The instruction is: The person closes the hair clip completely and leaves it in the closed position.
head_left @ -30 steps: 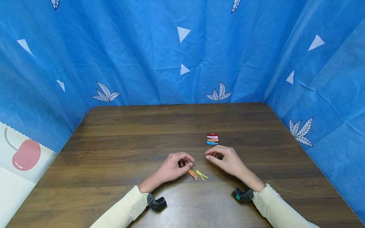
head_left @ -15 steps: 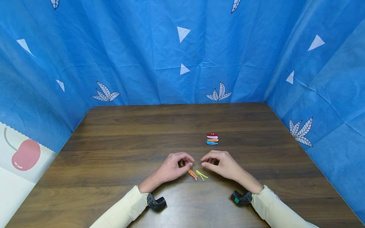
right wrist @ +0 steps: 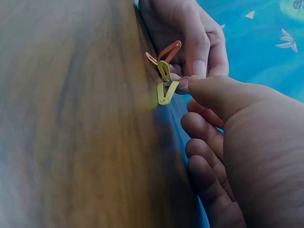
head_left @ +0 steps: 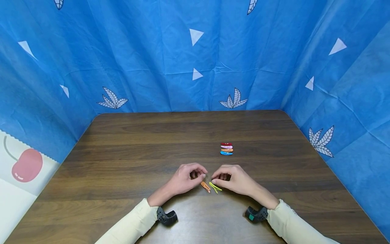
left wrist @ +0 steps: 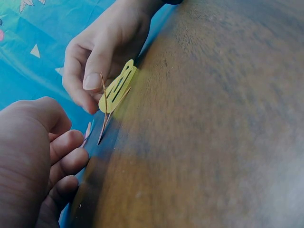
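A: From the head camera, what's on the desk (head_left: 137, 145)?
B: An orange clip (head_left: 205, 187), at four o'clock from the left hand (head_left: 187, 178), and a yellow clip (head_left: 215, 187) with its legs spread, between eight and nine o'clock from the right hand (head_left: 239, 180). At twelve o'clock from the right hand sits a column — red clip (head_left: 226, 144), pink clip (head_left: 226, 147), second orange clip (head_left: 226, 150), blue clip (head_left: 226, 153).
A: And the hands?
B: Both loosely curved, each with a narrow gap between thumb and forefinger.
A: Left wrist view?
B: Left hand at eight o'clock, nothing visible in it; yellow clip at ten, right beside the other hand's fingertips.
A: Right wrist?
B: Yellow clip near one o'clock, by the right thumb's tip — whether they touch, I can't tell. The nearer orange clip stands just beyond, at twelve o'clock from the yellow.
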### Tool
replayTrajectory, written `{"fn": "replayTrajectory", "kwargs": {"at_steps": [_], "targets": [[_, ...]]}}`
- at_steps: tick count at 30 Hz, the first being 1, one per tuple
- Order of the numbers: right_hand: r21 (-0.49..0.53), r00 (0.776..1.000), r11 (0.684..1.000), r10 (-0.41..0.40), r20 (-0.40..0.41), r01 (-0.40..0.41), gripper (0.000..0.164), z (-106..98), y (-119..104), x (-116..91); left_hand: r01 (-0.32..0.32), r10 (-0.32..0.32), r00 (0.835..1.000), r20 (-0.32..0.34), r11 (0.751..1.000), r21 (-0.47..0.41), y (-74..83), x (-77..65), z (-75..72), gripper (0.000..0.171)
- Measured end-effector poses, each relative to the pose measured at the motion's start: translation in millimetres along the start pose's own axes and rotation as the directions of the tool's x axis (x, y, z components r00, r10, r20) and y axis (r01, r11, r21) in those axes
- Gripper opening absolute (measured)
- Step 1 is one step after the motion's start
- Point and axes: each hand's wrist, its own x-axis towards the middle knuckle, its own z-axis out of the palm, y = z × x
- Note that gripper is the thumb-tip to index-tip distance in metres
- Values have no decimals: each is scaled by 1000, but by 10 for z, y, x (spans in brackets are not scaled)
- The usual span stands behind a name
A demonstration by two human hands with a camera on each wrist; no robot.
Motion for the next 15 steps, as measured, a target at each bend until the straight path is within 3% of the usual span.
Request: {"fn": "replayTrajectory", "kwargs": {"at_steps": [15], "targets": [[-43, 998, 997, -61, 27, 62, 7, 36, -29, 3, 8, -8, 1000, 4, 1000, 0, 11, -3, -7, 10]]}}
